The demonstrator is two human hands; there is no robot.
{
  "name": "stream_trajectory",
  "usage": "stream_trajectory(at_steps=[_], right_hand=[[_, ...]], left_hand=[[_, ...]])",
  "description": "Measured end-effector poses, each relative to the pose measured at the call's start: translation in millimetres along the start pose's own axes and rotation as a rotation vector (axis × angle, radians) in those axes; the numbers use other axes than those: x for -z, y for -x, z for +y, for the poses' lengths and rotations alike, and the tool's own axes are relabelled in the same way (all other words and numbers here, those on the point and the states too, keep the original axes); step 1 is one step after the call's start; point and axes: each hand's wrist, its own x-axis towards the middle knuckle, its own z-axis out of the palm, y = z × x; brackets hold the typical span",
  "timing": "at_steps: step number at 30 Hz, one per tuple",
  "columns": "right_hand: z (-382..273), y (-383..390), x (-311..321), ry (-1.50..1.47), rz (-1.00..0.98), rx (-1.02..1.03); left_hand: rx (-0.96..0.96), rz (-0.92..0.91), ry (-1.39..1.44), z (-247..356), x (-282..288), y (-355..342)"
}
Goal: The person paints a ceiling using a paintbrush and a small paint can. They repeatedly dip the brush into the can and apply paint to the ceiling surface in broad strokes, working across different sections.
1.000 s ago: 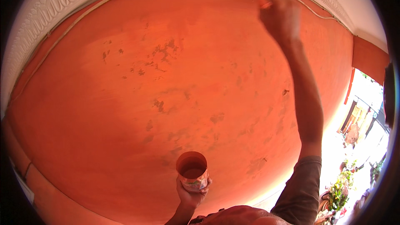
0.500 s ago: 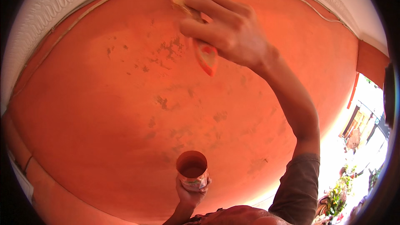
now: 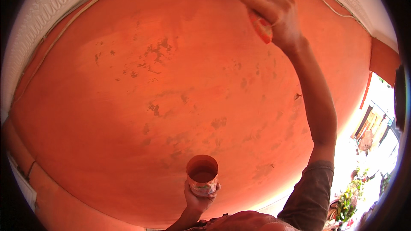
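High up against an orange wall (image 3: 107, 137), my right hand (image 3: 274, 10) grips a flat paintbrush (image 3: 263, 30) by its handle, fingers closed round it. The bristle end reaches the top edge of the picture and is partly cut off and blurred, so contact with the wall is hard to make out. Low in the middle, my left hand (image 3: 198, 199) is wrapped round a paint can (image 3: 203, 187), held upright with its mouth open. Reddish-brown liquid shows inside. Patchy grey-brown marks dot the wall between the two hands.
White moulded trim (image 3: 55, 6) runs along the wall's top, with a thin cable (image 3: 329, 2) below it on the right. Past the wall's right end is a bright outdoor area with green plants (image 3: 349, 201). A ledge (image 3: 51, 188) borders the lower left.
My right hand has swept the paintbrush up and to the right along the wall. The paint can in my left hand sits slightly farther right in view.
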Motion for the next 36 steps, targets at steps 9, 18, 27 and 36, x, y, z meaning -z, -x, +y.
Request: stream_trajectory(at_steps=[9,18,27,36], right_hand=[[14,51,21,-0.008,-0.052,-0.167],[-12,36,-12,0.023,0.036,-0.08],[-50,-10,-64,-0.04,0.143,0.172],[-75,-10,-71,-0.163,0.087,0.133]], left_hand=[[-0.013,0.054,0.03,-6,20,1],[-0.014,0.04,0.041,-7,24,-3],[-0.032,0.039,0.08,-10,39,-4],[-0.032,0.033,0.081,-10,39,-3]])
